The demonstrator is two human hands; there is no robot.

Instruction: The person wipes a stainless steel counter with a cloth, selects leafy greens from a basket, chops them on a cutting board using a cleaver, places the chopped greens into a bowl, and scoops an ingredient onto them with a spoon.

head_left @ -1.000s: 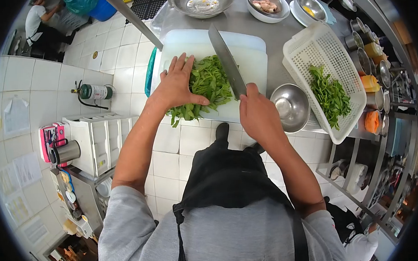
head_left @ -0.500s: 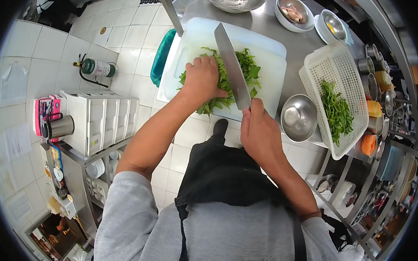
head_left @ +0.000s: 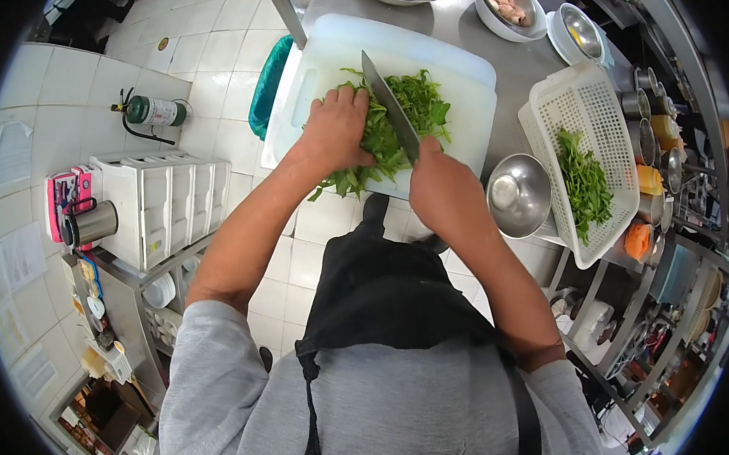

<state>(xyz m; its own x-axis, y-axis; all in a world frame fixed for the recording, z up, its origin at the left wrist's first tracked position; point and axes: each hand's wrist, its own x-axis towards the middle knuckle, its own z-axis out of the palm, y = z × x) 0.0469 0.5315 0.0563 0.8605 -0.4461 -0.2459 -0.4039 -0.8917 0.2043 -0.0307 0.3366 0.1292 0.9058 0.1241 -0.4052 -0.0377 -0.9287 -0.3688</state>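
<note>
My right hand point(head_left: 446, 184) is closed round the handle of a broad kitchen knife point(head_left: 392, 111). The blade points up and to the left, down among chopped leafy greens point(head_left: 420, 99). Just left of the blade, my left hand point(head_left: 335, 132) presses on the pile, its fingers bent over the leaves and gripping them. Leaves stick out below that hand, over the near edge of the white cutting board point(head_left: 468, 78). The tip and back of the blade show; its cutting edge is hidden in the greens.
Right of the board stand a steel bowl point(head_left: 519, 195) and a white perforated basket point(head_left: 542, 115) with more greens point(head_left: 585, 189). Bowls, one with pinkish pieces point(head_left: 507, 8), are at the back of the steel counter. A teal-lined bin point(head_left: 268, 88) stands left of the board.
The knife has come down from a raised position into the greens, its tip further left and its blade seen more edge-on. My left hand stays on the pile. The whole view has shifted slightly.
</note>
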